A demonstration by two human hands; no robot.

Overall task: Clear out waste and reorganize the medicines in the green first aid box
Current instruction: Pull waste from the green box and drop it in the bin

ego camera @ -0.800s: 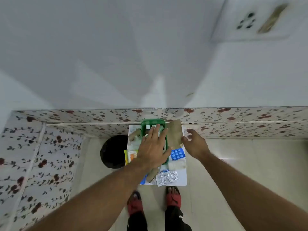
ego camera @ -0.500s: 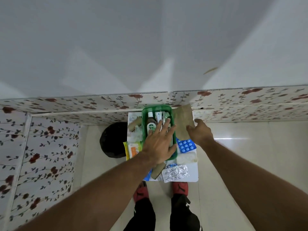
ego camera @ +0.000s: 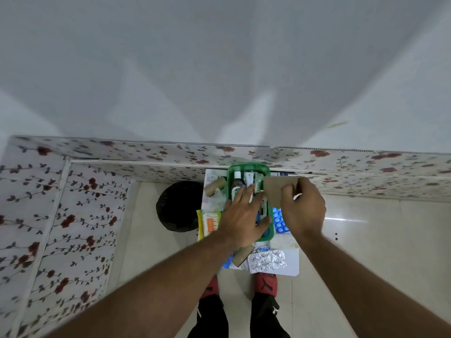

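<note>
The green first aid box sits on a small white table against the floral wall. Inside it stand a dark bottle with a white cap and several packets. My left hand lies flat over the box's near half, fingers spread, holding nothing. My right hand pinches a brown cardboard piece at the box's right edge, lifted above the table. A blue blister pack lies partly under my right hand.
A black waste bin stands on the floor left of the table. On the table lie a cardboard roll, crumpled plastic, an orange and yellow packet, a silver blister strip and another brown piece. My feet are below the table.
My right hand has closed on the brown cardboard piece and lifted it toward the box. My left hand stays over the box. The view has tilted downward.
</note>
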